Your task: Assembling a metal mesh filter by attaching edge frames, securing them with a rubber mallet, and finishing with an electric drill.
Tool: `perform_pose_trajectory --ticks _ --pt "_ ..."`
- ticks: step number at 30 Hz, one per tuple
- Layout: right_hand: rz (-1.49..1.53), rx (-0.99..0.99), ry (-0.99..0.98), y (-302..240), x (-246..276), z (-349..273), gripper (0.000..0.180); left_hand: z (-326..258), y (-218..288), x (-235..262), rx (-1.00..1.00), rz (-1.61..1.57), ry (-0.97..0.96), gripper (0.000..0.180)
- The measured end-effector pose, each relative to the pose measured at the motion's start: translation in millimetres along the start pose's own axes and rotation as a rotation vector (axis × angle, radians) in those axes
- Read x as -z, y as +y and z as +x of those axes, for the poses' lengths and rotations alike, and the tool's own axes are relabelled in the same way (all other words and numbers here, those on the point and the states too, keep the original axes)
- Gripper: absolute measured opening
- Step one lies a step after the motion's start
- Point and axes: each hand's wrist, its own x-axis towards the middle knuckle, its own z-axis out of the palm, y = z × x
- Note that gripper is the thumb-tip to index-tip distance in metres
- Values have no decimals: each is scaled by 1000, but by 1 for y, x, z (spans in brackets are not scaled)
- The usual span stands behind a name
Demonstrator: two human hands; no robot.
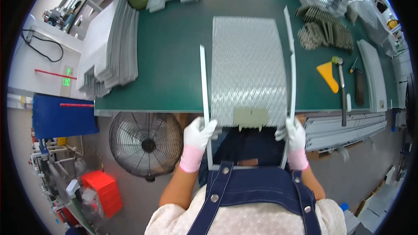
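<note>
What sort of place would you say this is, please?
Probably a factory or assembly workshop: the green workbench carries a hammer and a stack of grey mesh sheets.

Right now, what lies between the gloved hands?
In the head view: the near end of the silvery panel with a greenish plate, between left hand and right hand.

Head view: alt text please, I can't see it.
Gloved left hand and right hand grip the sides of a white U-shaped frame, which flanks a silvery textured panel overhanging the green table. A panel stack lies left; a hammer and yellow scraper lie right.
</note>
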Motion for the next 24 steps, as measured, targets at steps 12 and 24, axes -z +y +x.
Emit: perform_pose_trajectory --ticks 12,24 --pt "19 -35 -67 9 2 -14 21 -15 -14 4 136 -320 -104 34" --pt "147 -53 -22 -11 -12 -10 16 -22 -10 -12 -8 -221 -12 25"
